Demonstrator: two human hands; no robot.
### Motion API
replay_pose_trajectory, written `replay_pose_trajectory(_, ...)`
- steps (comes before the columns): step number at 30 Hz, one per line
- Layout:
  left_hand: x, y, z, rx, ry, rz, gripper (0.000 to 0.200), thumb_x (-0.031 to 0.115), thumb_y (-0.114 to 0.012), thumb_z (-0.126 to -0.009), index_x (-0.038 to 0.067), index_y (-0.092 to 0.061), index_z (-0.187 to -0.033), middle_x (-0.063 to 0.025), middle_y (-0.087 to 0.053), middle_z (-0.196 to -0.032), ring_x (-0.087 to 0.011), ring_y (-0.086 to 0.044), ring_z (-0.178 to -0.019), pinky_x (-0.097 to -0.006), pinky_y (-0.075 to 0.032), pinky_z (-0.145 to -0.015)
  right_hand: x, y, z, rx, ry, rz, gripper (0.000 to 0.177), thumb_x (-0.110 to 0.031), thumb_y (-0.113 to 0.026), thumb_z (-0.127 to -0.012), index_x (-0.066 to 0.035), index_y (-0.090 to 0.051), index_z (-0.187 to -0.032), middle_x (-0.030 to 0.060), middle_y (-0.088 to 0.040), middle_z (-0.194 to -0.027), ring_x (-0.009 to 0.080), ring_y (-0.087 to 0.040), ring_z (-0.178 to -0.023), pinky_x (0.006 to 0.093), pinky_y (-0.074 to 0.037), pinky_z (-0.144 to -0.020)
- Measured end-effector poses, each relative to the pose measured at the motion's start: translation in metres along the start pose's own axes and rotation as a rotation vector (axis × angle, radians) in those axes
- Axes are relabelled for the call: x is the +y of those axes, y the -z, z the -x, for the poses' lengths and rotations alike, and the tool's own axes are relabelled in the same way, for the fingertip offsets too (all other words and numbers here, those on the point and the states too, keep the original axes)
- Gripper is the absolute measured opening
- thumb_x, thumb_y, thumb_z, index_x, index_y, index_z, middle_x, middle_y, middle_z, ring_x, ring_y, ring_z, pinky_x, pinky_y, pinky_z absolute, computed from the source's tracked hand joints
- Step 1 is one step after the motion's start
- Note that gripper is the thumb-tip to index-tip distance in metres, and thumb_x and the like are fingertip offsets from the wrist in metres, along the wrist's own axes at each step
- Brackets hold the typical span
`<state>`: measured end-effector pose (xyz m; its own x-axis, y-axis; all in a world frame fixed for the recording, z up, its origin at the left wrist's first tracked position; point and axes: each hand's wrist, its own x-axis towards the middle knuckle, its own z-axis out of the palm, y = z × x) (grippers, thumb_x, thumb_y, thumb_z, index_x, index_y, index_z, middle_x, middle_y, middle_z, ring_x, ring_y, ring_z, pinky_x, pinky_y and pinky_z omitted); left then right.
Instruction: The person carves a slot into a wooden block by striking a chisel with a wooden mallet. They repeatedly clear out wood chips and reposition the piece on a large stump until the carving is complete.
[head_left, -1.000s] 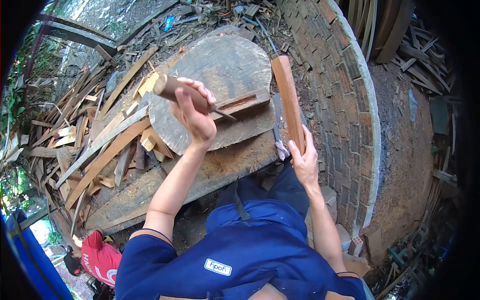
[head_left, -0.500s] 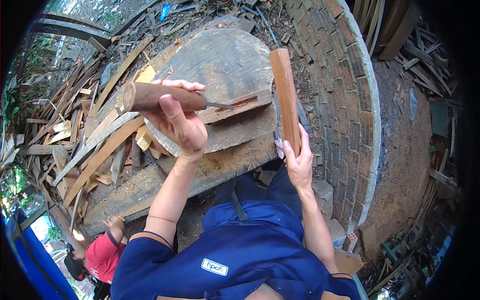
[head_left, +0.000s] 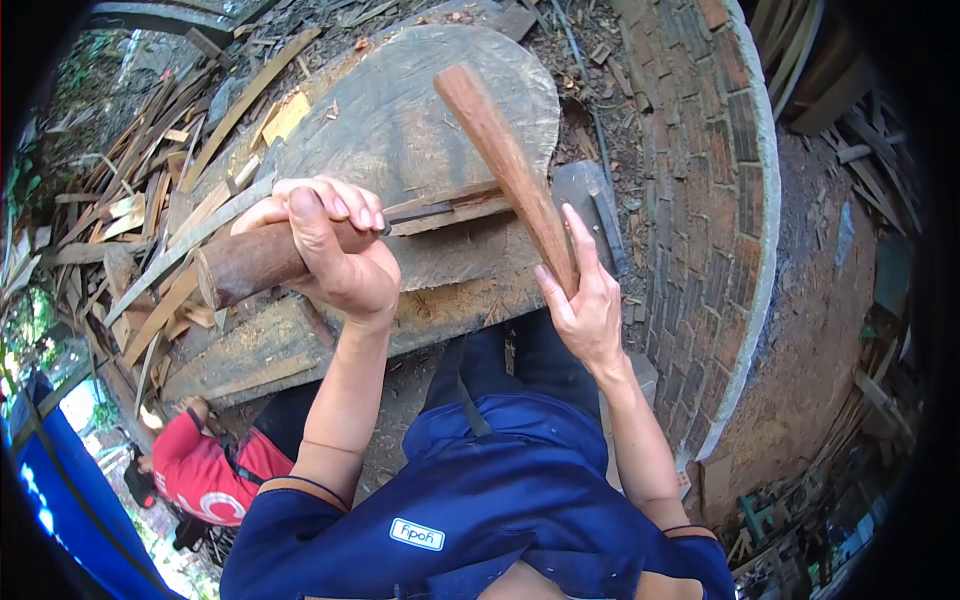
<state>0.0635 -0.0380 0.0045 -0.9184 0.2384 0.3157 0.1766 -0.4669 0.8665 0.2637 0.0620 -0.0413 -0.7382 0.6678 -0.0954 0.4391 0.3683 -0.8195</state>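
My left hand [head_left: 345, 255] is closed around the thick round wooden handle of a chisel [head_left: 262, 265]. The chisel's narrow metal blade points right, its tip at the slot cut in a wooden block [head_left: 420, 222]. That block lies along the near edge of a broad wood slab [head_left: 400, 110]. In my right hand [head_left: 590, 315] is a smooth brown wooden bar [head_left: 505, 160], gripped at its lower end between thumb and fingers. The bar leans up and to the left and covers the right end of the block in this view.
Wood offcuts [head_left: 140, 215] are heaped on the left. A curved brick wall [head_left: 690, 200] runs along the right. A dark flat-topped metal piece [head_left: 590, 200] sits right of the slab. At lower left, a person in a red shirt [head_left: 215, 470] is close to the bench plank [head_left: 230, 375].
The wooden bar has tilted left over the block. My left fingers have wrapped round the chisel handle, which has swung lower at its butt end. The person in red shows more fully.
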Motion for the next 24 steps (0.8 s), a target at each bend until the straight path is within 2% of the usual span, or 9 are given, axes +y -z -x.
replay_pose_trajectory(4,0.005,-0.003,0.007,0.116,0.026,-0.028,0.01,0.019,-0.052,-0.101,0.017,-0.044,-0.095,-0.0013,-0.046,-0.075,-0.0124,-0.048,-0.064,-0.0283,-0.042,-0.058,0.007,0.003,-0.018,-0.068,0.053,-0.103,0.07,-0.018,-0.07,-0.085,-0.01,-0.038,-0.147,0.025,-0.061,-0.124,0.0436,-0.062,-0.107,0.0461,-0.053,-0.087)
replay_pose_trajectory(7,0.011,-0.011,0.019,0.0,-0.03,-0.119,0.009,0.016,-0.051,-0.101,0.017,-0.042,-0.098,-0.0015,-0.046,-0.075,-0.0135,-0.048,-0.065,-0.03,-0.042,-0.062,0.008,0.011,-0.04,-0.13,0.095,-0.166,0.072,-0.024,-0.07,-0.084,-0.015,-0.037,-0.147,0.0242,-0.065,-0.116,0.0444,-0.065,-0.098,0.047,-0.054,-0.083)
replay_pose_trajectory(10,0.009,-0.014,0.034,-0.02,-0.085,-0.175,0.011,0.012,-0.049,-0.101,0.016,-0.039,-0.101,-0.0031,-0.046,-0.078,-0.0146,-0.048,-0.067,-0.0306,-0.043,-0.063,0.001,0.015,-0.063,-0.275,0.123,-0.041,0.074,-0.033,-0.07,-0.082,-0.019,-0.038,-0.147,0.0213,-0.069,-0.104,0.0429,-0.067,-0.088,0.0476,-0.055,-0.076)
replay_pose_trajectory(14,0.011,-0.018,0.044,-0.017,-0.108,-0.249,0.01,0.011,-0.046,-0.101,0.014,-0.037,-0.1,-0.0047,-0.046,-0.08,-0.0156,-0.049,-0.069,-0.0319,-0.043,-0.064,0.006,0.015,-0.077,-0.351,0.252,0.123,0.072,-0.033,-0.07,-0.079,-0.018,-0.043,-0.143,0.0171,-0.069,-0.107,0.04,-0.068,-0.087,0.0465,-0.056,-0.075)
replay_pose_trajectory(17,0.012,-0.022,0.044,-0.013,-0.116,-0.28,0.008,0.01,-0.045,-0.101,0.013,-0.037,-0.099,-0.0049,-0.046,-0.079,-0.0155,-0.048,-0.069,-0.0321,-0.044,-0.064,0.0,0.018,-0.075,-0.422,0.176,0.181,0.069,-0.028,-0.07,-0.08,-0.018,-0.043,-0.143,0.0204,-0.067,-0.111,0.0405,-0.066,-0.093,0.0461,-0.054,-0.081)
replay_pose_trajectory(21,0.014,-0.022,0.042,-0.017,-0.095,-0.279,0.008,0.01,-0.046,-0.1,0.013,-0.038,-0.099,-0.0051,-0.047,-0.077,-0.0156,-0.049,-0.069,-0.0327,-0.044,-0.065,0.004,0.011,-0.074,-0.444,0.113,0.105,0.066,-0.025,-0.069,-0.081,-0.015,-0.044,-0.142,0.0215,-0.066,-0.114,0.0395,-0.067,-0.098,0.044,-0.054,-0.086)
replay_pose_trajectory(23,0.015,-0.021,0.046,0.043,-0.071,-0.235,0.008,0.01,-0.046,-0.1,0.012,-0.038,-0.099,-0.0053,-0.047,-0.077,-0.0161,-0.05,-0.07,-0.034,-0.045,-0.068,0.015,0.0,-0.071,-0.278,0.1,-0.164,0.061,-0.028,-0.065,-0.081,-0.014,-0.047,-0.138,0.0199,-0.068,-0.109,0.0423,-0.067,-0.094,0.0469,-0.053,-0.082)
replay_pose_trajectory(24,0.016,-0.02,0.047,0.051,-0.073,-0.235,0.008,0.01,-0.046,-0.1,0.012,-0.038,-0.099,-0.0053,-0.047,-0.077,-0.0161,-0.05,-0.07,-0.034,-0.045,-0.068,0.012,0.002,-0.073,-0.322,0.007,-0.232,0.059,-0.028,-0.065,-0.082,-0.013,-0.047,-0.137,0.0219,-0.068,-0.108,0.0435,-0.065,-0.098,0.0473,-0.052,-0.085)
